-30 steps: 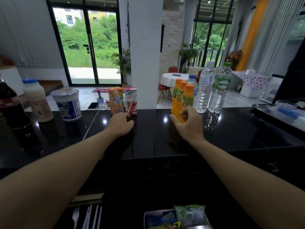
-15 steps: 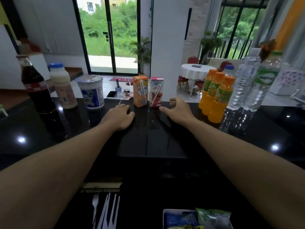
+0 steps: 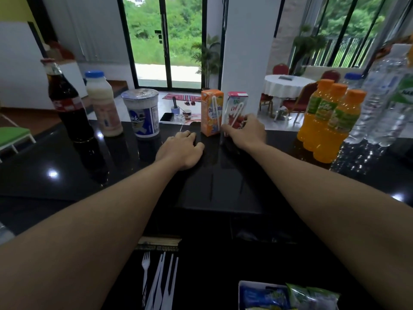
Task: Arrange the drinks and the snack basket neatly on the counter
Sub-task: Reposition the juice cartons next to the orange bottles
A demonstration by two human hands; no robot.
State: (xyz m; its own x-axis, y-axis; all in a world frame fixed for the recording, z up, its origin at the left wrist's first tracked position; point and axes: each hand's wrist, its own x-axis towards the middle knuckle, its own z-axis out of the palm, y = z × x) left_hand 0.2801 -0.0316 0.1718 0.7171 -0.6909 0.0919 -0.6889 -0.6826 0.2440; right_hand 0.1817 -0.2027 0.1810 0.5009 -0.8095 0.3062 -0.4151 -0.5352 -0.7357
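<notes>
On the black counter two small cartons stand side by side at the far edge: an orange one and a red one. My right hand grips the red carton low on its right side. My left hand rests on the counter just in front of the orange carton, fingers loosely curled and holding nothing. Three orange juice bottles stand in a row to the right, with clear water bottles beyond them. The snack basket with packets sits at the bottom edge, below the counter.
At the left stand a cola bottle, a milky bottle with a blue cap and a white tub with a foil lid. White plastic forks and knives lie below the counter. A white pillar rises behind the cartons.
My right hand left the orange juice bottles, moved left and took hold of the red carton. The view swung left, bringing the cola bottle in. My left hand stayed on the counter.
</notes>
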